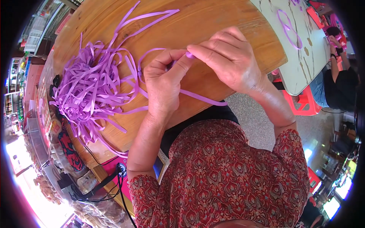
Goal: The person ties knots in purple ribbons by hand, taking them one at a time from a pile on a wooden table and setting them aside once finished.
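Observation:
Above the wooden table, my left hand (164, 78) is closed, its thumb and fingers pinching a purple ribbon (204, 98). A small bunched bit of that ribbon shows at the left thumb tip. My right hand (229, 57) touches that same spot, its thumb and index finger pinched together there; its other fingers are curled. One length of the ribbon runs out to the right below my hands, and a loop curves off to the left. To the left of my left hand lies a big tangled heap of purple ribbons (93, 78), some ends trailing across the wood.
The wooden table (228, 17) has a curved right edge. Beyond it stands a white marbled table (308, 72) with a purple ribbon loop (289, 28) and red stools (304, 102). A person in black (342, 89) sits there. Black cables (119, 178) hang at the lower left.

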### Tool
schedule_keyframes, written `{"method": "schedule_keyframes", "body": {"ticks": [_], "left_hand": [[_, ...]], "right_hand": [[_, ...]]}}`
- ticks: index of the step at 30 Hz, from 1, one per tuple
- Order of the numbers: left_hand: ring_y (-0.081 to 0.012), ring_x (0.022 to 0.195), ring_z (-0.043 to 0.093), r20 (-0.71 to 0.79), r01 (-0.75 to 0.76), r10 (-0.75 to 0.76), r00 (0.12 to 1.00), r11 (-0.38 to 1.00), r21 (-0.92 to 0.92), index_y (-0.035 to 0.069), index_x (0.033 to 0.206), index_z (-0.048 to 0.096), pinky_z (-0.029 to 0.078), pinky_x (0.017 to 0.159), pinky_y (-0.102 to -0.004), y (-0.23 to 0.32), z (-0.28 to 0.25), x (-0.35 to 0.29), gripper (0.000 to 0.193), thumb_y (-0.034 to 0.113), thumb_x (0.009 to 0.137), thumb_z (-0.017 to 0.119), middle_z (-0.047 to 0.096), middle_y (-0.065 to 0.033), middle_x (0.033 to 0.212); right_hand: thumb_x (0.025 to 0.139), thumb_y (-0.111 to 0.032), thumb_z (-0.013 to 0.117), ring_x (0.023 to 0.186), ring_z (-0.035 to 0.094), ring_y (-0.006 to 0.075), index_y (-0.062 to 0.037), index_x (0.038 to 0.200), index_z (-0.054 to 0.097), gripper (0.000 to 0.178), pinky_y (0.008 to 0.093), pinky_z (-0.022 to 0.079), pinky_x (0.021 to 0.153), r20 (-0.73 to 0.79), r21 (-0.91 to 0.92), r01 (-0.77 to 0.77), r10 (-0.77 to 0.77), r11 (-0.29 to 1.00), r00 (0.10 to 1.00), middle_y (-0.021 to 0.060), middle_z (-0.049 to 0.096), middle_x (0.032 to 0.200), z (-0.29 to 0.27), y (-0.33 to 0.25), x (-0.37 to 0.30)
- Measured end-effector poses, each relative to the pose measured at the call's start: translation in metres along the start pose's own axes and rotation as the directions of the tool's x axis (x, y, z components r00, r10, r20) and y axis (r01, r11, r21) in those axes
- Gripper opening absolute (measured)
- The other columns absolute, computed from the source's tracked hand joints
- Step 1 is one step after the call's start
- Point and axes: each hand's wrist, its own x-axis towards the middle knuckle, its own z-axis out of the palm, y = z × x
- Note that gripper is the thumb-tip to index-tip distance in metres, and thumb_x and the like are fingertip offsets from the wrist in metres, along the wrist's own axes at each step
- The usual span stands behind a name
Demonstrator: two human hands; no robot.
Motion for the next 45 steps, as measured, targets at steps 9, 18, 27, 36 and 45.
{"method": "schedule_keyframes", "body": {"ticks": [9,18,27,36,45], "left_hand": [[-0.0034,0.053,0.035,0.261,0.334,-0.274,0.926,0.916,-0.224,0.0,0.086,0.063,0.026,0.048,-0.0195,0.0,-0.01,0.006,0.007,0.004,0.081,0.066,0.049,0.0052,0.064],[0.0002,0.059,0.04,0.01,0.093,-0.092,0.996,0.99,-0.105,0.001,0.087,0.062,0.029,0.052,-0.0142,0.0,0.005,0.002,0.008,0.003,0.081,0.067,0.051,0.0069,0.07],[0.0008,0.06,0.04,-0.04,-0.029,0.029,0.999,1.0,-0.007,0.0,0.086,0.063,0.032,0.053,-0.0139,0.001,0.008,-0.001,0.004,0.0,0.082,0.064,0.052,0.0069,0.07],[-0.0076,0.072,0.052,0.09,-0.173,0.18,0.98,0.982,-0.078,0.0,0.089,0.062,0.04,0.065,-0.0195,0.001,0.003,-0.002,0.007,0.0,0.082,0.063,0.059,-0.0014,0.081],[0.0002,0.062,0.042,-0.001,-0.08,0.08,0.997,0.994,-0.08,0.003,0.088,0.062,0.035,0.056,-0.0148,0.006,0.007,-0.004,0.007,-0.002,0.083,0.063,0.053,0.006,0.073]], "right_hand": [[0.068,-0.011,0.063,0.069,0.058,0.0177,-0.0013,0.097,0.066,0.031,0.0314,0.046,0.067,-0.036,0.108,0.453,-0.452,0.885,0.891,0.0073,0.062,0.082,-0.008,0.029,0.01],[0.063,-0.005,0.076,0.068,0.059,0.0178,-0.0001,0.091,0.066,0.03,0.0294,0.045,0.061,-0.091,0.251,0.074,-0.053,0.965,0.994,0.0075,0.064,0.078,0.0,0.023,-0.001],[0.073,0.006,0.068,0.067,0.058,0.0152,0.0003,0.086,0.064,0.015,0.0258,0.044,0.06,-0.062,0.516,-0.283,0.364,0.809,0.929,0.0075,0.062,0.074,0.015,-0.007,-0.012],[0.08,0.004,0.061,0.072,0.052,0.0066,0.0017,0.084,0.061,0.005,0.0207,0.041,0.064,0.346,0.89,-0.456,0.682,-0.02,0.644,0.0013,0.059,0.077,0.018,-0.007,-0.011],[0.076,0.006,0.065,0.076,0.057,0.012,0.0011,0.103,0.06,0.028,0.0233,0.046,0.069,-0.196,0.533,-0.271,0.428,0.802,0.882,0.0065,0.061,0.088,0.014,-0.013,-0.006]]}}
